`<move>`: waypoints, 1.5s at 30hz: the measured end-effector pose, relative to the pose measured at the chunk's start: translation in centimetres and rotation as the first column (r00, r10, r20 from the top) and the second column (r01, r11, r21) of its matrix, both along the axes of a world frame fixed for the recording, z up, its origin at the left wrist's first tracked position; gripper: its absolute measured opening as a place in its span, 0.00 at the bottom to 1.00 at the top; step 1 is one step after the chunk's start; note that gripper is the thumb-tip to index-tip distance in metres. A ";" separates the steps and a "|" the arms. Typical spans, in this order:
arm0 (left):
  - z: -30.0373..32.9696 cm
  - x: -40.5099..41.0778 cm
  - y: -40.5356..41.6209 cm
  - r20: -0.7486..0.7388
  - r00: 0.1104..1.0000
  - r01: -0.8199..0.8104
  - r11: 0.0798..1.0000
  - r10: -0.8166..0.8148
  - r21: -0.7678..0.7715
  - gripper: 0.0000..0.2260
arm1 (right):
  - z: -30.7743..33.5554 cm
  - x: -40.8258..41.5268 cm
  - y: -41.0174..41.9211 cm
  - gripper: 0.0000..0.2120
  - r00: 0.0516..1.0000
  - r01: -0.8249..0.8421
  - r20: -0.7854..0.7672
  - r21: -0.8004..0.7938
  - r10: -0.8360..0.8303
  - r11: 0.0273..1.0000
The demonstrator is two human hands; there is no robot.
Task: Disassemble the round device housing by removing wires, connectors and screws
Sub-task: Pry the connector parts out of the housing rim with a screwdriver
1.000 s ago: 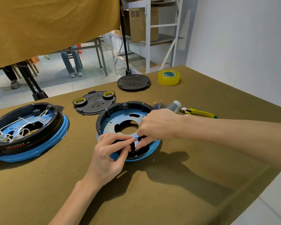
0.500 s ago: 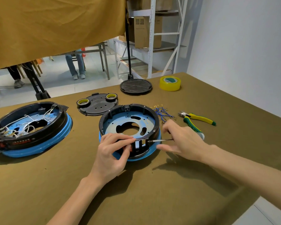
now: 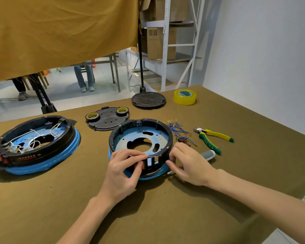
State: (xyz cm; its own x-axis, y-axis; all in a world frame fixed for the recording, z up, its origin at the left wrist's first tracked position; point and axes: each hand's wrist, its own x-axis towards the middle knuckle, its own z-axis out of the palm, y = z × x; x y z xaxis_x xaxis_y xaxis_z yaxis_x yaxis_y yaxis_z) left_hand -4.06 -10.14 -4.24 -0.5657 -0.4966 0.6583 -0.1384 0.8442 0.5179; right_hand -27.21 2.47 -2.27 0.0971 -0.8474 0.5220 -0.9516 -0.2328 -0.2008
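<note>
Surface: olive-brown cloth covers the table [image 3: 165, 217]; everything in use sits on it within easy reach
Left hand: the left hand [image 3: 123, 171] curls over the near rim of the round housing [image 3: 141, 138], fingertips pinching a red switch block [image 3: 141, 164] set in the near wall; a firm hold there steadies the part being freed
Right hand: the right hand [image 3: 190, 164] lies just right of the housing, fingers bent towards the wall beside the empty slots; a slim metal shaft [image 3: 169, 172] shows under it, but I cannot tell whether the fingers grip it
Step in hand: probably freeing the switch block from its slot; judged best done by pushing it out square to the wall while the other hand braces the rim, so the clips give rather than snap
Housing: black ring on a blue base, near centre of the table, interior plate bare of wires
Beyond it: cut blue wires [image 3: 178, 129] and green-yellow pliers [image 3: 211, 138] to the right; a black cover [image 3: 107, 118] behind; a second housing [image 3: 35, 143] at left with white wiring still in; yellow tape [image 3: 184, 97] at the far edge
</note>
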 end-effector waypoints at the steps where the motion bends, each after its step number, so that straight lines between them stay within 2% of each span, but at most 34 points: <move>1: 0.0 0.0 0.0 0.006 1.000 0.001 1.000 -0.001 0.005 0.12 | 0.3 1.0 -0.2 0.10 1.000 -0.009 0.010 -0.034 0.010 0.999; 4: 0.1 -0.1 0.0 0.003 1.000 0.009 1.000 -0.009 0.028 0.12 | 1.2 4.1 -1.1 0.15 1.000 -0.016 0.007 0.022 0.016 1.000; 9: 0.2 0.0 0.1 -0.005 1.000 0.021 0.998 -0.021 0.054 0.12 | 2.3 6.5 -1.8 0.22 0.984 0.099 -0.150 0.046 -0.091 0.994; 13: 0.0 0.1 0.0 0.001 0.999 0.034 0.995 -0.034 0.089 0.16 | 2.3 7.8 -2.4 0.25 0.973 0.162 -0.180 0.098 -0.143 0.982; 16: -0.1 0.2 -0.2 -0.006 0.998 0.069 0.993 -0.069 0.095 0.18 | 2.4 8.4 -2.8 0.22 0.975 0.207 -0.098 0.070 -0.199 0.976; 20: -0.1 0.2 -0.4 -0.014 0.997 0.080 0.993 -0.079 0.092 0.19 | 2.0 8.7 -2.0 0.16 0.984 0.117 0.131 0.053 -0.123 0.992; 23: 0.1 0.2 -0.5 0.000 0.998 0.065 0.996 -0.065 0.068 0.16 | 2.1 8.1 -1.3 0.16 0.985 0.077 0.157 -0.003 -0.075 0.997; 25: 0.2 0.2 -0.5 0.019 0.998 0.059 0.998 -0.060 0.025 0.15 | 2.6 6.6 -1.0 0.15 0.980 0.098 0.181 -0.098 -0.079 0.990; 27: 0.0 0.2 -0.7 0.036 0.998 0.053 0.999 -0.053 -0.011 0.14 | 3.1 4.4 -0.7 0.15 0.973 0.165 0.190 -0.192 -0.128 0.968; 29: -0.1 0.1 -0.9 0.038 0.998 0.044 0.999 -0.042 -0.029 0.14 | 3.2 1.7 -0.6 0.15 0.954 0.273 0.184 -0.221 -0.234 0.936; 33: -0.3 -0.3 -0.9 0.052 0.998 0.024 0.997 -0.021 -0.068 0.15 | 2.4 -3.5 -0.5 0.09 0.889 0.455 0.087 -0.055 -0.449 0.889; 37: -0.5 -0.5 -1.0 0.042 0.999 0.010 0.996 -0.006 -0.090 0.15 | 1.6 -6.2 -1.0 0.05 0.871 0.490 -0.062 0.162 -0.487 0.857; 39: -0.7 -0.5 -1.0 0.037 0.999 0.009 0.996 -0.005 -0.093 0.15 | 1.4 -7.0 -1.2 0.09 0.895 0.429 0.019 0.242 -0.446 0.870; 43: -0.8 -0.6 -1.0 0.034 0.999 0.003 0.995 0.000 -0.096 0.15 | 1.8 -8.3 -0.9 0.21 0.874 0.242 0.331 0.336 -0.355 0.910; 45: -0.9 -0.6 -1.0 0.027 1.000 0.000 0.995 0.003 -0.099 0.15 | 1.7 -8.8 -0.8 0.24 0.850 0.246 0.362 0.370 -0.383 0.896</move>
State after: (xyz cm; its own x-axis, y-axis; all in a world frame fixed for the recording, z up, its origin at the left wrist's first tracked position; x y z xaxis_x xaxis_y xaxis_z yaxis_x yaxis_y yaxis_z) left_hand -4.70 -11.11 -5.10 -0.5835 -0.4309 0.6883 -0.1529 0.8907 0.4280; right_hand -36.01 1.71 -0.53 -0.3688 -0.9141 0.1685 -0.7727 0.2007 -0.6022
